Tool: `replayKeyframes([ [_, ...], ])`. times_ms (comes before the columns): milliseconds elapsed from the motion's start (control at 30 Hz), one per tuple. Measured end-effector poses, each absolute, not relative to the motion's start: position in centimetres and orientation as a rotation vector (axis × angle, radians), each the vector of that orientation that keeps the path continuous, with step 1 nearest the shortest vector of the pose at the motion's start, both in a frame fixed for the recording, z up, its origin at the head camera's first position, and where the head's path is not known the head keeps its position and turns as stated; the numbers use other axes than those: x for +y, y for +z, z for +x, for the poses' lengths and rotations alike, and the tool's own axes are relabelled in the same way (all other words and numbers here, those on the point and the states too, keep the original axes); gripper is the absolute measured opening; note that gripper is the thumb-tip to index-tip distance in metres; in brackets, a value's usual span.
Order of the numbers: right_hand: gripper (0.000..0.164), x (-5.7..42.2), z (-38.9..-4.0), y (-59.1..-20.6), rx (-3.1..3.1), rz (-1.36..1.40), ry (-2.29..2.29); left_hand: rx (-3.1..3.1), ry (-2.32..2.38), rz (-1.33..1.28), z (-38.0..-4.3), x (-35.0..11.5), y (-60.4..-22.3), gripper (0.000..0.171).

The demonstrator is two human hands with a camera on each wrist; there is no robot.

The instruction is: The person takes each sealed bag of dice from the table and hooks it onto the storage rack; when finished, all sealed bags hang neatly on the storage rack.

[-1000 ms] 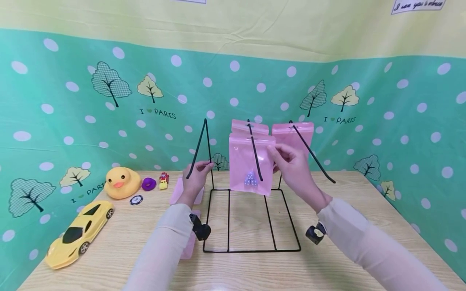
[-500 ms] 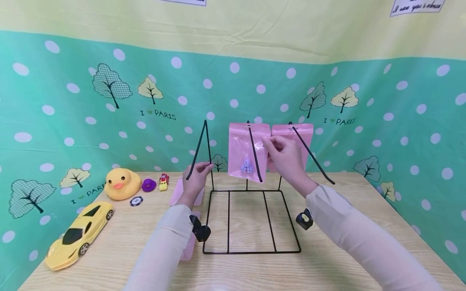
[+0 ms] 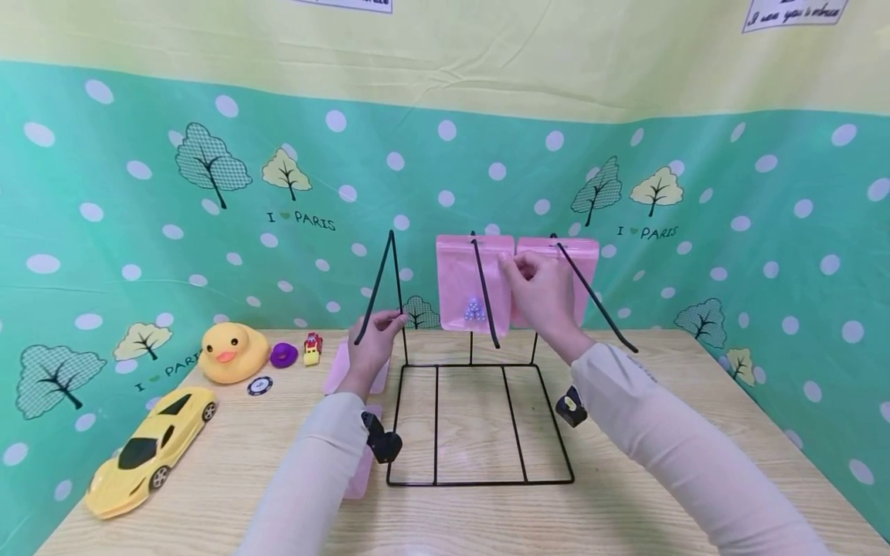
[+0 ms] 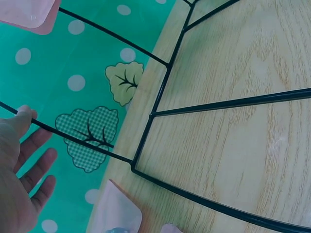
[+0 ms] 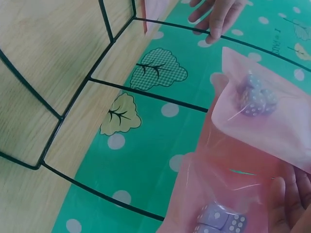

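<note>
2 of the 3 hooks on the black wire rack [image 3: 515, 425] had pink pouches on them, so I judged the hanging to be past its halfway point. The front pouch [image 3: 459, 286], with spotted dice [image 3: 475, 311] low inside, was on the middle hook [image 3: 486, 295], near its back end. The right pouch [image 3: 586, 259] was on the right hook [image 3: 596, 299], partly hidden by the right hand [image 3: 545, 297]. That hand was nearly closed, thumb and finger pinching the front pouch's upper right edge; whether another pouch hung behind it, I could not tell. The left hand [image 3: 371, 347] pinched the rack's left upright between thumb and finger, the other 3 fingers loosely bent, probably as a steadying hold.

What seemed to be left was the left hook [image 3: 373, 293], which carried no pouch, and 2 pouches on the table [image 3: 229, 455] beside the rack: the far pouch [image 3: 338, 369], partly behind the left hand, and the near pouch [image 3: 360, 476]. A yellow duck [image 3: 235, 353] and a toy car [image 3: 154, 452] sat well apart, untouched.
</note>
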State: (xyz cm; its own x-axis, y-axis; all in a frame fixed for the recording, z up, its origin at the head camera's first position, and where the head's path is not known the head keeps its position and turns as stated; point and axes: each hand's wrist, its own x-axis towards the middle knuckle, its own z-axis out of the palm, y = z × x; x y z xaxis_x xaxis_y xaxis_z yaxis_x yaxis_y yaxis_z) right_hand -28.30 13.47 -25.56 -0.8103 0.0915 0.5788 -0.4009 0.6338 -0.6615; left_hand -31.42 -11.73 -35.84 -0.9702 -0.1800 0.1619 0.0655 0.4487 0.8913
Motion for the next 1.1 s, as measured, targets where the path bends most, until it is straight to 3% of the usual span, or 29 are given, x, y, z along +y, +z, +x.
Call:
replayKeyframes([
  [400,0.042,14.3,-27.8,-26.0,-2.394,0.200,1.105,-2.476,-1.494,0.104,-31.6,-11.7,-36.0,0.035],
  [800,0.030,16.7,-26.4,-28.1,-2.402,0.426,1.301,-2.475,-1.528,0.105,-31.6,-11.8,-36.1,0.035],
  [1100,0.031,19.1,-24.5,-30.7,-2.533,0.484,1.292,-2.468,-1.529,0.103,-31.7,-11.8,-36.1,0.034],
])
